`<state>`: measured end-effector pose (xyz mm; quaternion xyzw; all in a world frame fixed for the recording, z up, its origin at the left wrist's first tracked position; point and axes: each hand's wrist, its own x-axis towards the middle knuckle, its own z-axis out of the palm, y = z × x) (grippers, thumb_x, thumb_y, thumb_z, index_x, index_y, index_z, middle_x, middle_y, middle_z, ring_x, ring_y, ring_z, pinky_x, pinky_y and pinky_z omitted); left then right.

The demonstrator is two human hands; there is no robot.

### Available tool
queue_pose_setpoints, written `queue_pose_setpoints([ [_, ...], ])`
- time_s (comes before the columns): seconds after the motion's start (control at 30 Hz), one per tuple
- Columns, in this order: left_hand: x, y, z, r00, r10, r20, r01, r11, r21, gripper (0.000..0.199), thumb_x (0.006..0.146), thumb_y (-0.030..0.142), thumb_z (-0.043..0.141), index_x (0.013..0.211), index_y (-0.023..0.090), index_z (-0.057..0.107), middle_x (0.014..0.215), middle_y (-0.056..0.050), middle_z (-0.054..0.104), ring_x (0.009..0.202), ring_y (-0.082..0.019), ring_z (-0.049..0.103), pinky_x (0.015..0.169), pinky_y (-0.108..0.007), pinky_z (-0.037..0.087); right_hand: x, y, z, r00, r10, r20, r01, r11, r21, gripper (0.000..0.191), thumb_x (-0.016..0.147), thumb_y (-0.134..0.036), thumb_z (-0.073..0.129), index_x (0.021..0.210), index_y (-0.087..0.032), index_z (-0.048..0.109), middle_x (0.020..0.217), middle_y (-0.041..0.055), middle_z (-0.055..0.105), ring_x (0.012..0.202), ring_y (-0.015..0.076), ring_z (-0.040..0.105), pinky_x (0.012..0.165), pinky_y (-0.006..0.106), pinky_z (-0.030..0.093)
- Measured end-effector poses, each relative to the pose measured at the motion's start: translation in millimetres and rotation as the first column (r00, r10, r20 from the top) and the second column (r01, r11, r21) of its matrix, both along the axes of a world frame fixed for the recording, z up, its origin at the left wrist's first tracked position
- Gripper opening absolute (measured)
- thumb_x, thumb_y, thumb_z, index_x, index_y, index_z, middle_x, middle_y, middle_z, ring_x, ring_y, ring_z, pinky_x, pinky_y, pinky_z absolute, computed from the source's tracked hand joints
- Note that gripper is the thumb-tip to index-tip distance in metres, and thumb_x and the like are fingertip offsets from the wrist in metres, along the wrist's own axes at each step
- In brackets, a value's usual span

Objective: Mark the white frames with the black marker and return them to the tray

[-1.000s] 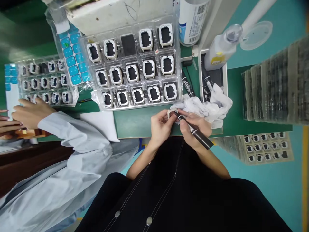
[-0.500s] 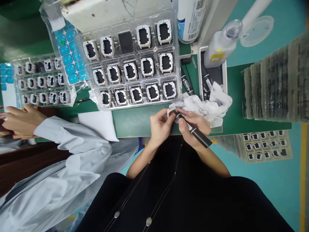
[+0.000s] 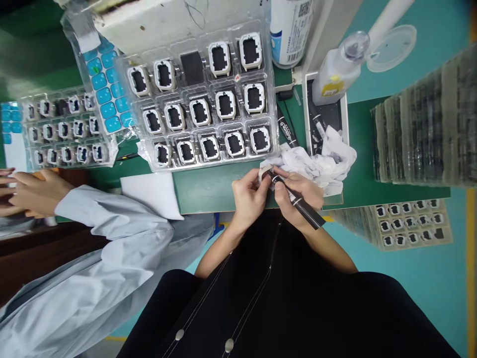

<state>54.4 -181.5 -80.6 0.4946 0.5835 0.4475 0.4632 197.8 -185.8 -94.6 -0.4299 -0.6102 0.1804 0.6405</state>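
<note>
Between the fingertips of my left hand (image 3: 250, 195) is a small pale watch case (image 3: 265, 171), tilted and partly covered by the fingers. My right hand (image 3: 300, 196) is closed around a black marker pen (image 3: 307, 213), whose tip end meets the case. Just beyond my hands lies a clear plastic tray (image 3: 219, 162) with rows of similar white-rimmed cases; one pocket in its far row shows only a dark pad. Crumpled white tissue (image 3: 316, 161) sits right behind my right hand.
A second marker (image 3: 286, 130) lies beside the tray. A box (image 3: 345, 119) holds a squeeze bottle (image 3: 335, 82); a larger bottle (image 3: 288, 37) stands behind. Stacked trays (image 3: 421, 139) rise at right. At left, a co-worker's hand (image 3: 40, 191) is near another tray (image 3: 67, 136).
My hands keep nearly the same pose, with the marker against the case. The co-worker's hands at the left have shifted slightly. The view has moved a little.
</note>
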Motion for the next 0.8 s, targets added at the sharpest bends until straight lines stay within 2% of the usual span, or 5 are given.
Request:
queue_pose_setpoints([
  [0.1, 0.3, 0.0, 0.5, 1.000, -0.005, -0.005, 0.005, 1.000, -0.003, 0.026, 0.106, 0.044, 0.083, 0.098, 0.020, 0.088, 0.074, 0.001, 0.070, 0.066, -0.013, 0.053, 0.063, -0.026, 0.045, 0.8, -0.1, 0.3, 1.000, -0.003, 0.023, 0.003, 1.000, 0.004, 0.023, 0.102, -0.013, 0.082, 0.117, -0.030, 0.076, 0.098, -0.0025, 0.088, 0.091, 0.0244, 0.095, 0.092, 0.040, 0.085],
  [0.23, 0.3, 0.4, 1.6, 1.000, 0.003, -0.022, -0.003, 1.000, 0.011, 0.029, 0.104, 0.047, 0.084, 0.093, 0.021, 0.087, 0.069, 0.003, 0.063, 0.063, -0.012, 0.046, 0.060, -0.025, 0.040, 1.9, 0.2, 4.6, 0.999, -0.007, 0.049, 0.006, 1.000, 0.014, 0.023, 0.102, -0.013, 0.084, 0.115, -0.031, 0.079, 0.093, -0.0047, 0.087, 0.099, 0.0270, 0.096, 0.091, 0.039, 0.085],
  [0.43, -0.1, -0.1, 1.3, 1.000, -0.007, 0.014, 0.006, 1.000, 0.010, 0.023, 0.107, 0.042, 0.084, 0.098, 0.021, 0.088, 0.074, 0.002, 0.071, 0.066, -0.013, 0.054, 0.064, -0.025, 0.045, 2.3, -0.4, 4.8, 1.000, -0.004, -0.001, 0.004, 1.000, -0.010, 0.029, 0.100, -0.011, 0.084, 0.120, -0.032, 0.079, 0.109, -0.0018, 0.093, 0.106, 0.0291, 0.097, 0.089, 0.038, 0.084],
  [0.6, -0.3, 1.0, 1.4, 1.000, -0.001, 0.022, 0.001, 1.000, 0.005, 0.022, 0.105, 0.041, 0.085, 0.096, 0.021, 0.089, 0.073, 0.002, 0.070, 0.066, -0.013, 0.053, 0.063, -0.025, 0.044, 2.6, -0.7, 5.9, 1.000, 0.006, 0.017, -0.006, 1.000, -0.011, 0.024, 0.101, -0.011, 0.084, 0.114, -0.030, 0.080, 0.102, -0.0023, 0.092, 0.102, 0.0289, 0.097, 0.087, 0.037, 0.084],
  [0.8, -0.8, 1.8, 2.3, 1.000, -0.001, 0.010, 0.001, 1.000, -0.026, 0.023, 0.101, 0.043, 0.086, 0.097, 0.021, 0.090, 0.074, 0.001, 0.072, 0.065, -0.013, 0.054, 0.063, -0.026, 0.045, 1.8, -0.8, 6.5, 0.999, -0.025, 0.022, 0.026, 0.999, -0.019, 0.023, 0.102, -0.014, 0.083, 0.118, -0.031, 0.079, 0.110, -0.0005, 0.094, 0.106, 0.0297, 0.097, 0.087, 0.038, 0.084],
])
